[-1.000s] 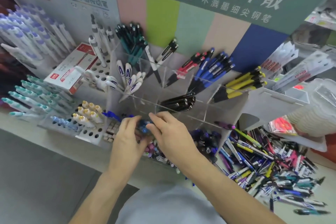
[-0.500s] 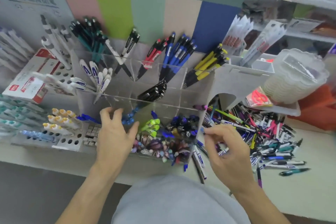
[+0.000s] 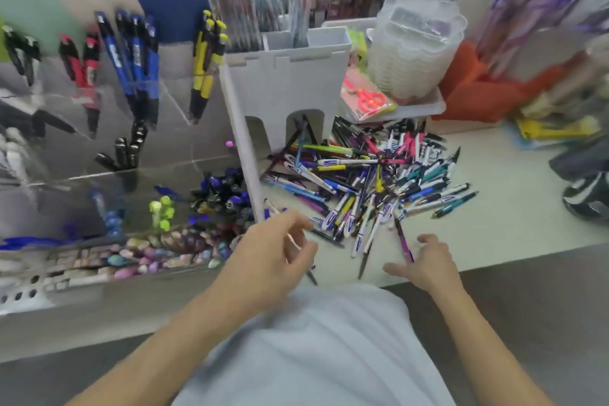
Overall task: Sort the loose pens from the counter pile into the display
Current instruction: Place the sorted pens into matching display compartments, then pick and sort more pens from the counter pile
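The loose pens (image 3: pixel 362 181) lie in a tangled, many-coloured pile on the pale counter, right of the clear acrylic display (image 3: pixel 138 155). The display's compartments hold red, blue, yellow and black pens, with small capped items in the front bins. My left hand (image 3: pixel 273 254) hovers at the pile's near left corner, beside the display's white side panel (image 3: pixel 244 148). Its fingers are apart and curled over a thin pen lying there. My right hand (image 3: pixel 425 260) is spread at the pile's near edge, fingertips at the end of a purple pen (image 3: pixel 402 237). Neither hand grips anything.
A white card holder (image 3: pixel 286 76) stands behind the pile. To its right is a tray with a stack of clear plastic containers (image 3: pixel 415 43) and packaged red scissors (image 3: pixel 365 99). An orange object (image 3: pixel 478 89) and dark items (image 3: pixel 586 194) sit at the right. The counter's front edge (image 3: pixel 527 255) runs just beyond my right hand.
The view has swung right toward the pile. My left hand left the display's front bin and moved right to the pile's corner. My right hand shifted right to the pile's near edge.
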Demonstrator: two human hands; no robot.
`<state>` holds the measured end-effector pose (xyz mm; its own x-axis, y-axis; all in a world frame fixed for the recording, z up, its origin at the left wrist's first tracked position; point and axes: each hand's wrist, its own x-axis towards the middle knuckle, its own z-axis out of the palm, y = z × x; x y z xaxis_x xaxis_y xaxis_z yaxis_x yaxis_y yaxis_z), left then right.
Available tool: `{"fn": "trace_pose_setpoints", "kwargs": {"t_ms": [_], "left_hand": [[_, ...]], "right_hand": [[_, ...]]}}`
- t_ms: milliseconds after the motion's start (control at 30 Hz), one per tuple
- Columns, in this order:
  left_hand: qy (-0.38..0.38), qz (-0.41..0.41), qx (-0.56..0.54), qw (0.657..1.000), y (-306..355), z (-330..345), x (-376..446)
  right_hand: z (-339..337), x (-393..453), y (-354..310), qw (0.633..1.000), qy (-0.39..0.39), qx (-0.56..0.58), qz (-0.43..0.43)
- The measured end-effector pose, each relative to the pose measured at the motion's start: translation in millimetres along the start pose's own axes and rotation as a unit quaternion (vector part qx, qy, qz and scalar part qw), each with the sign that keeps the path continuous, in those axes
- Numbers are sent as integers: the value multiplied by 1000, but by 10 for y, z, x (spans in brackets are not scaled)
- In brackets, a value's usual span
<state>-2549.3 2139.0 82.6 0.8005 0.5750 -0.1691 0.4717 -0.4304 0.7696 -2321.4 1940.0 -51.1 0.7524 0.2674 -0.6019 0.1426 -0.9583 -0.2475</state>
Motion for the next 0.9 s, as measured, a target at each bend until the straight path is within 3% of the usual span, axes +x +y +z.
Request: {"fn": "trace_pose_setpoints", "kwargs": {"t_ms": [100, 333, 500, 700, 800, 900], "left_hand": [[-111, -90, 95, 985, -61, 464, 358], [-123, -245, 141, 951, -320, 994, 650], [34, -308, 82, 947, -517, 1243, 522], [193, -366, 9, 910, -566, 1500, 763], [224, -385, -102, 889, -627, 1480, 887], [211, -359, -132, 900, -616, 1472, 943]], "right_hand": [[180, 66, -82, 999, 3, 24, -34], [169, 78, -327, 986, 25, 153, -51], [92, 101, -584, 970, 54, 233, -49], [180, 260, -755, 968, 20, 232, -97], [200, 338, -803, 969, -3, 222, -112], [198, 427, -826, 971, -29, 203, -123]]}}
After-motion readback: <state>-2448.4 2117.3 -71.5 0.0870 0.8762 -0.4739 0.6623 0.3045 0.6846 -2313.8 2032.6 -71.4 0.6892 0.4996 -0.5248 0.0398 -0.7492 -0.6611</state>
